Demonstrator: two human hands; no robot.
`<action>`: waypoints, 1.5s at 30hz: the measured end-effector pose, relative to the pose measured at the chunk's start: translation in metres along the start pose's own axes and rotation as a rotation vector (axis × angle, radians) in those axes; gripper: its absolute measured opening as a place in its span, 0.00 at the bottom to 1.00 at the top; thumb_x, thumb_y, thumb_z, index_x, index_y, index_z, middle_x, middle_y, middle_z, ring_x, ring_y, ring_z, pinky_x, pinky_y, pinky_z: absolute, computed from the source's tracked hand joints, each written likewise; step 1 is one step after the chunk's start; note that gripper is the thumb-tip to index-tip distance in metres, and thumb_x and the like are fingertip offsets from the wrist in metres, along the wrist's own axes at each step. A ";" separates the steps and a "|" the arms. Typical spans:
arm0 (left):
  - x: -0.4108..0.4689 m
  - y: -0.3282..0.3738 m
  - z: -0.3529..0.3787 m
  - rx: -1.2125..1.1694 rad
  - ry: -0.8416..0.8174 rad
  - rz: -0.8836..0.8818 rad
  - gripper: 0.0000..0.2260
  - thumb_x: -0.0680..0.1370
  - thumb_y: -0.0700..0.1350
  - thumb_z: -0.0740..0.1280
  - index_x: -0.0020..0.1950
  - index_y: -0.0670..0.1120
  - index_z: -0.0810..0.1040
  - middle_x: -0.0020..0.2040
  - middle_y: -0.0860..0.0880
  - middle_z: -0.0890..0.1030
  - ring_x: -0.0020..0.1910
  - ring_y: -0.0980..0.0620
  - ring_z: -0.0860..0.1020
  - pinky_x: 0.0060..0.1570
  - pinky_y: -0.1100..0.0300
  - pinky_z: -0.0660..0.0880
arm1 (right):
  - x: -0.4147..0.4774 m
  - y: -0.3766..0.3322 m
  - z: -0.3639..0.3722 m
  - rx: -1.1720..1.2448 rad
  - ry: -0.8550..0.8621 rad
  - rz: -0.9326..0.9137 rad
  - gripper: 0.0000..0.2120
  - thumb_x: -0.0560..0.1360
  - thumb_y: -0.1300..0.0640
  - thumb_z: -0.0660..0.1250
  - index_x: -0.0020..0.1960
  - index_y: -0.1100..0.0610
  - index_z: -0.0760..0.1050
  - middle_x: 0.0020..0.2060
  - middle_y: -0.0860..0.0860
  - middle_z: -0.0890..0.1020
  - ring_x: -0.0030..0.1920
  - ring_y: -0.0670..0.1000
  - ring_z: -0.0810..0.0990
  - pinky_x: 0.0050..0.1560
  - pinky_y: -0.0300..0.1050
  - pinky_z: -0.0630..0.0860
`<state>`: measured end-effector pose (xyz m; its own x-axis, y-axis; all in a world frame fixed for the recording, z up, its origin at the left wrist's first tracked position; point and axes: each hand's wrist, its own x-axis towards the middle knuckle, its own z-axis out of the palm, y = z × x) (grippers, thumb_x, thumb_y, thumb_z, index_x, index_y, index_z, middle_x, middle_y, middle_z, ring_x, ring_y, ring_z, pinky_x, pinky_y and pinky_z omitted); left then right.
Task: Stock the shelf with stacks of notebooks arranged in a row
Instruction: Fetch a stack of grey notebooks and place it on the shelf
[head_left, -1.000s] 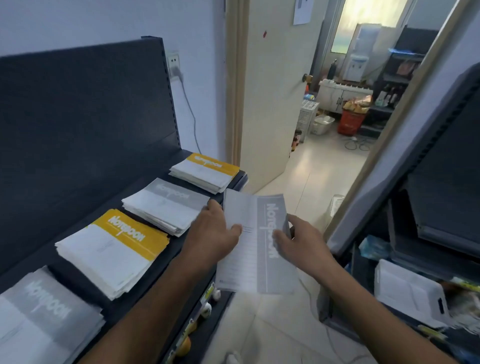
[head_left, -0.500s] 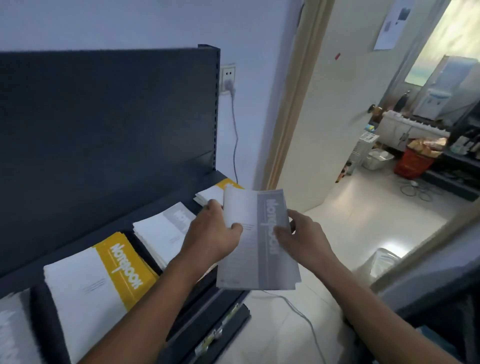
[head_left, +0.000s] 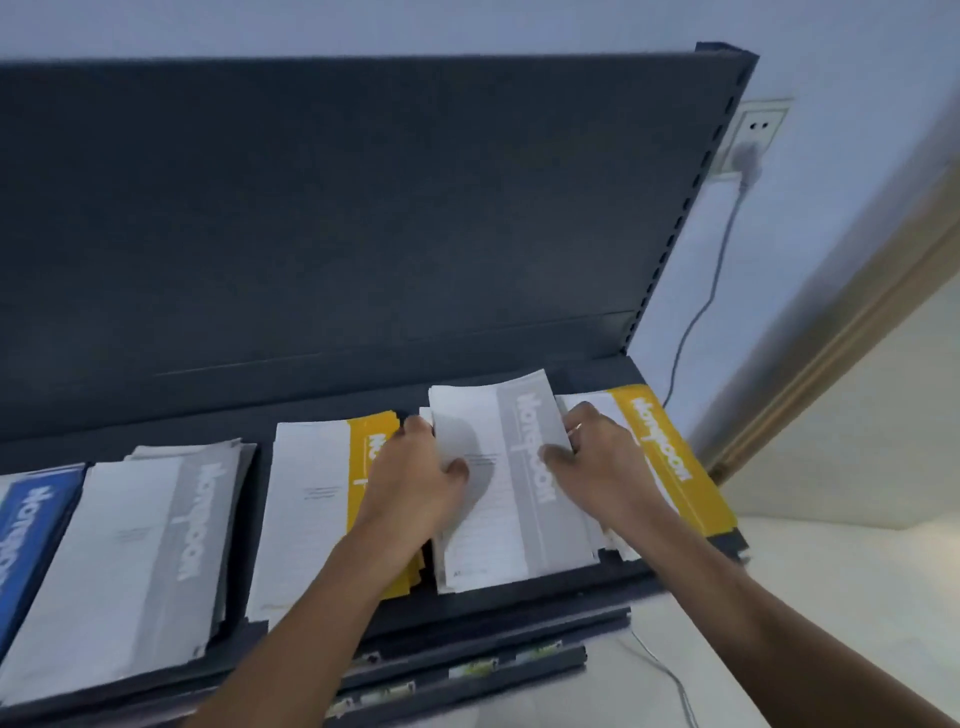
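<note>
- Grey notebooks (head_left: 511, 483), one stack with the cover up, sit on the dark shelf (head_left: 545, 590) between two yellow stacks; whether they lie fully flat I cannot tell.
- Left hand (head_left: 415, 480) grips the stack's nine o'clock edge, thumb on the cover and fingers curled round the side.
- Right hand (head_left: 597, 467) grips the three o'clock edge likewise.
- Yellow stack (head_left: 317, 499) lies just beside at nine o'clock, and the end yellow stack (head_left: 670, 457) at three o'clock.
- Further toward nine o'clock lie a second grey stack (head_left: 156, 545) and a blue stack (head_left: 26, 530).
- Wall socket (head_left: 753, 135) sits at one o'clock.
</note>
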<state>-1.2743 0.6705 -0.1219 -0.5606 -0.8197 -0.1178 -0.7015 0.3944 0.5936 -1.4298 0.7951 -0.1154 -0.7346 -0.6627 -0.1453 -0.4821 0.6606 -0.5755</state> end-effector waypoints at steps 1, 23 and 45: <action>0.000 -0.002 0.001 0.018 0.015 -0.014 0.14 0.78 0.48 0.68 0.60 0.44 0.71 0.49 0.49 0.77 0.47 0.50 0.76 0.37 0.59 0.72 | 0.005 -0.001 0.004 -0.012 -0.009 -0.028 0.08 0.76 0.52 0.66 0.51 0.53 0.70 0.41 0.50 0.79 0.41 0.52 0.79 0.35 0.47 0.73; -0.017 0.001 0.024 0.207 0.185 -0.070 0.22 0.80 0.49 0.66 0.72 0.41 0.66 0.63 0.45 0.73 0.57 0.46 0.77 0.50 0.59 0.74 | 0.024 0.013 0.021 -0.200 -0.044 -0.285 0.16 0.77 0.47 0.69 0.58 0.57 0.74 0.54 0.53 0.78 0.51 0.56 0.80 0.45 0.48 0.76; -0.088 -0.075 -0.062 0.119 0.362 -0.134 0.16 0.80 0.46 0.67 0.67 0.45 0.73 0.58 0.50 0.77 0.50 0.54 0.79 0.51 0.60 0.76 | -0.019 -0.095 0.086 -0.216 -0.168 -0.721 0.14 0.81 0.51 0.61 0.65 0.52 0.73 0.60 0.50 0.76 0.60 0.53 0.76 0.49 0.49 0.77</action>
<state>-1.1454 0.6876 -0.1068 -0.2843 -0.9520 0.1133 -0.8158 0.3023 0.4931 -1.3293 0.7146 -0.1271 -0.1293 -0.9887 0.0757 -0.9094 0.0878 -0.4065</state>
